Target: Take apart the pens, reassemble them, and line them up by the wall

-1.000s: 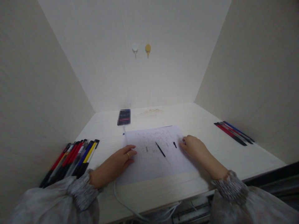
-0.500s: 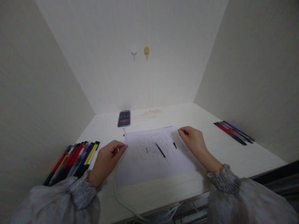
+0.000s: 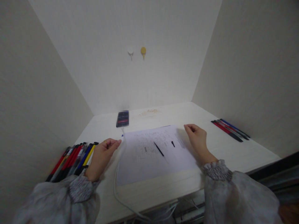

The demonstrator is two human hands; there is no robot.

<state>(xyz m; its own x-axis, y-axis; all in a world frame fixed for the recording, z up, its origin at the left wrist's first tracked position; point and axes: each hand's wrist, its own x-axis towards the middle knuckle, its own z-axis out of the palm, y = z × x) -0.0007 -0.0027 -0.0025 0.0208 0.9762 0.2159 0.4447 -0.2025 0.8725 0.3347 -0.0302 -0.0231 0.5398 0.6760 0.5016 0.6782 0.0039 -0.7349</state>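
Observation:
My left hand (image 3: pixel 102 157) hovers left of the white paper sheet (image 3: pixel 135 172), thumb and fingertips pinched together; nothing shows between them. To the right of the sheet's upper right corner is my right hand (image 3: pixel 196 140), also closed in a pinch, with no item visible in it. On the sheet, a slim black pen part (image 3: pixel 159 149) lies slanted, with a faint clear tip at its lower end. A short black cap-like piece (image 3: pixel 173 144) rests right of it. Grey marks cover the upper middle of the paper, and a small grey piece (image 3: pixel 145 149) lies among them.
Several coloured pens (image 3: pixel 72 160) lie in a row at the left, partly behind my left sleeve. More pens (image 3: pixel 230 130) lie by the right wall. A blurred phone (image 3: pixel 122 119) stands at the back, its white cable (image 3: pixel 114 186) running to the front edge. Two hooks (image 3: pixel 143 50) hang above.
Both hands have drawn apart: the left moved left off the sheet's edge, the right moved right and clear of its corner. The camera view shifted slightly. The black pieces remain on the paper.

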